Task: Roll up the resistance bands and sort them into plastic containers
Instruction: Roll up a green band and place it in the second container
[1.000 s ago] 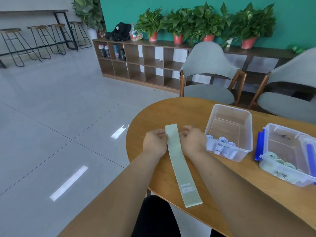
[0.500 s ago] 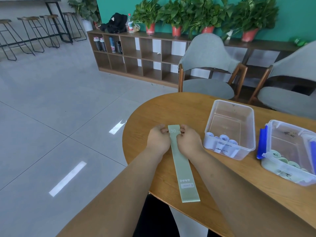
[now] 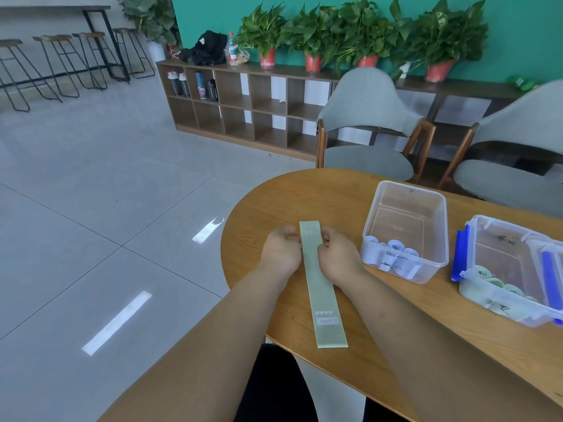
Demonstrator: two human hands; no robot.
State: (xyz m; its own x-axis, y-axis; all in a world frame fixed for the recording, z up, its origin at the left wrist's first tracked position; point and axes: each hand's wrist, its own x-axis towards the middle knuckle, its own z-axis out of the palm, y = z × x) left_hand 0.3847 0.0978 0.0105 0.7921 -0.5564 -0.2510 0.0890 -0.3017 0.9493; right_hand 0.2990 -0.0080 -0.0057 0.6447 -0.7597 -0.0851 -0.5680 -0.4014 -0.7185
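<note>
A pale green resistance band (image 3: 323, 287) lies flat and lengthwise on the round wooden table (image 3: 335, 196), its "HEAVY" label near me. My left hand (image 3: 281, 252) pinches the band's left edge near its far end. My right hand (image 3: 336, 257) pinches the right edge there. A clear plastic container (image 3: 405, 190) to the right holds several rolled white-blue bands (image 3: 393, 257). A second clear container (image 3: 499, 229) at the far right holds rolled green bands (image 3: 499, 284).
The second container has blue clip handles (image 3: 457, 254) and a lid part on its right side. Two grey chairs (image 3: 365, 129) stand behind the table. A wooden shelf (image 3: 243, 102) with potted plants lines the green wall. Tiled floor spreads to the left.
My hands have closed in on the far end of the band and slid slightly toward its tip. The band has straightened to lie more in line with me.
</note>
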